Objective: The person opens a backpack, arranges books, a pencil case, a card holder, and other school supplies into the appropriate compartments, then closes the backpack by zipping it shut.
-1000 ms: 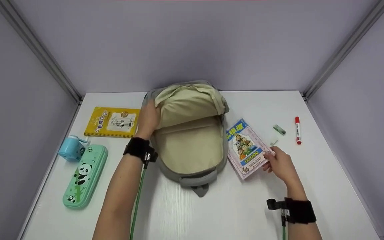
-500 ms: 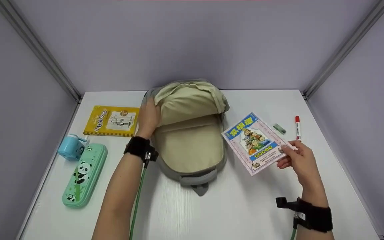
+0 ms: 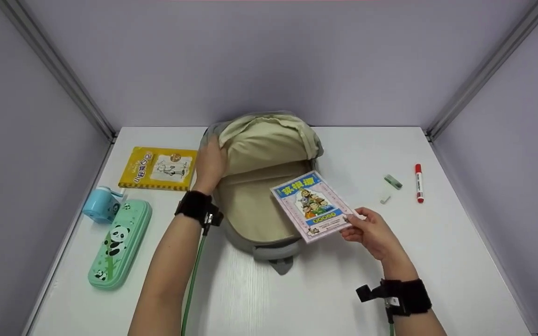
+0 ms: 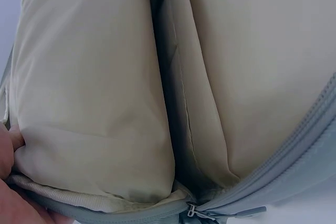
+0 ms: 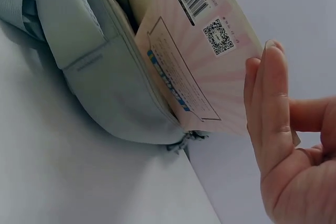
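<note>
A grey backpack (image 3: 262,205) with a beige lining lies unzipped in the middle of the table. My left hand (image 3: 209,165) grips the left edge of its raised front flap (image 4: 94,87), fingers at the rim in the left wrist view. Between thumb and fingers, my right hand (image 3: 372,233) pinches the lower right corner of a pink and blue book (image 3: 313,205). The book is tilted, partly above the backpack's right side. Its back cover (image 5: 194,61), with a barcode and QR code, faces the right wrist camera.
A yellow book (image 3: 159,169), a blue pencil sharpener (image 3: 102,205) and a green panda pencil case (image 3: 119,245) lie on the left. To the right are a small green object (image 3: 393,181), a small whitish piece (image 3: 385,199) and a red-capped marker (image 3: 419,183). Grey walls enclose the table.
My right hand lifted the book from beside the backpack, first shifting right, then carried it left over the backpack's right edge. My left hand stays on the flap.
</note>
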The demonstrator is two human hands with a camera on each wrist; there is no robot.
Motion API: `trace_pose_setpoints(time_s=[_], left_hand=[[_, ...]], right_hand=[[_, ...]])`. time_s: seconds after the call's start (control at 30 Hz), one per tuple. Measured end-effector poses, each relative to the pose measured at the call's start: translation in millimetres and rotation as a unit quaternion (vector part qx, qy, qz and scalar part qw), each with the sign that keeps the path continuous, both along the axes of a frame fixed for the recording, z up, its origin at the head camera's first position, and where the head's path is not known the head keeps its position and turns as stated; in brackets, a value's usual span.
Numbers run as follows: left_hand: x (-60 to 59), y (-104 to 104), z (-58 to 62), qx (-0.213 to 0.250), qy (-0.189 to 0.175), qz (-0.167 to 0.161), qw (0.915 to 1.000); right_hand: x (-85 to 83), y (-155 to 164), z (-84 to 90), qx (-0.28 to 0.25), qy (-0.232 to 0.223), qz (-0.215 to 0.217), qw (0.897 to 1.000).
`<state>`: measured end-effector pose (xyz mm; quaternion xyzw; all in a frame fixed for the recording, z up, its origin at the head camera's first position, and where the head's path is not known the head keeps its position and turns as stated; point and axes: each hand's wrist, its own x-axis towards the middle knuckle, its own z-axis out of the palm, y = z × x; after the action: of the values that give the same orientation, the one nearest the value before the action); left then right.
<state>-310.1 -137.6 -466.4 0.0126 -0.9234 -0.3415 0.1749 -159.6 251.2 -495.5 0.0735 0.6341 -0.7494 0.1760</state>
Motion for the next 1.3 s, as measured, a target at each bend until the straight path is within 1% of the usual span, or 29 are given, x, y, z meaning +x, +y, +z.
trace_pose_setpoints(time_s=[0.13, 0.3, 0.47, 0.6, 0.7, 0.83, 1.03, 1.13, 1.3], left_hand=[[0.7, 1.1, 1.2, -0.001, -0.017, 0.005, 0.9998], [1.1, 1.0, 0.9, 0.007, -0.02, 0.008, 0.9997], [4.1, 1.0, -0.2, 0.001, -0.021, 0.01, 0.9997], [5.8, 1.3, -0.7, 0.001, -0.024, 0.006, 0.9997], [6.2, 1.4, 0.1, 0.011, -0.022, 0.004, 0.9997], [5.6, 0.8, 1.7, 0.02, -0.006, 0.005, 0.9998], [5.4, -0.2, 1.9, 0.022, 0.01, 0.004, 0.9997], [5.8, 0.2, 2.1, 0.022, 0.009, 0.003, 0.9997], [7.7, -0.3, 3.1, 0.023, -0.009, -0.001, 0.9997]], right_hand=[[-5.2, -14.9, -4.9, -0.021, -0.014, -0.001, 1.0], [-17.6, -34.7, -10.2, -0.028, -0.021, -0.02, 0.999], [-30.8, -55.1, -24.4, -0.04, -0.028, -0.033, 0.998], [-36.9, -68.8, -34.9, -0.047, -0.045, -0.021, 0.998], [-39.1, -74.9, -39.1, -0.045, -0.053, -0.003, 0.998], [-41.0, -77.3, -40.1, -0.047, -0.05, 0.011, 0.998], [-42.4, -75.2, -38.0, -0.057, -0.059, 0.0, 0.997], [-41.9, -73.2, -36.3, -0.059, -0.059, -0.001, 0.997], [-43.8, -71.6, -31.9, -0.056, -0.065, -0.006, 0.996]])
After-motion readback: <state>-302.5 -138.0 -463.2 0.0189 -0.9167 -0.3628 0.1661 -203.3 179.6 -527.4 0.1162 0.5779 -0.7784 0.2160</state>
